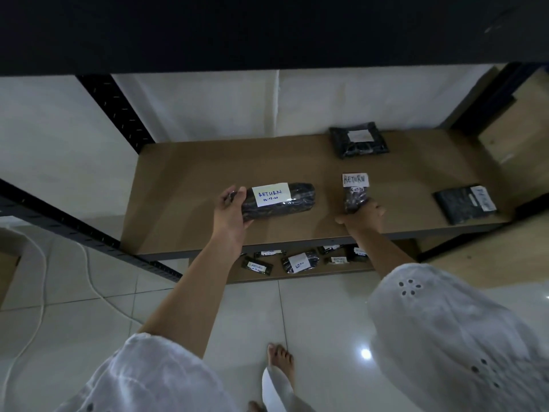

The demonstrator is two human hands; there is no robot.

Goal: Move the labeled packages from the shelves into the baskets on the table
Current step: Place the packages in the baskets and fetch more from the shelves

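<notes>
A long black package (285,200) is gripped at its left end by the left hand (230,211), with the thumb laid over the top and the fingers curled beneath. Its long axis runs sideways, pointing away from that hand toward the right hand, and a white label reading "RETURN" is turned upward. A small black package (353,197) is held at its near end by the right hand (364,214), whose fingers are curled round it. Its long axis points away from the person, and a "RETURN" label is carried at the far end. Both are over the brown shelf board (184,179); whether they rest on it or are lifted cannot be told.

Beyond the right hand, a square black package (359,142) lies at the back of the board, its label too blurred to be read. Right of the right hand, a flat black package (463,205) lies near the front edge, its label smeared. Below both hands, several labeled packets (298,261) are seen on a lower shelf, partly hidden by the board and the forearms.
</notes>
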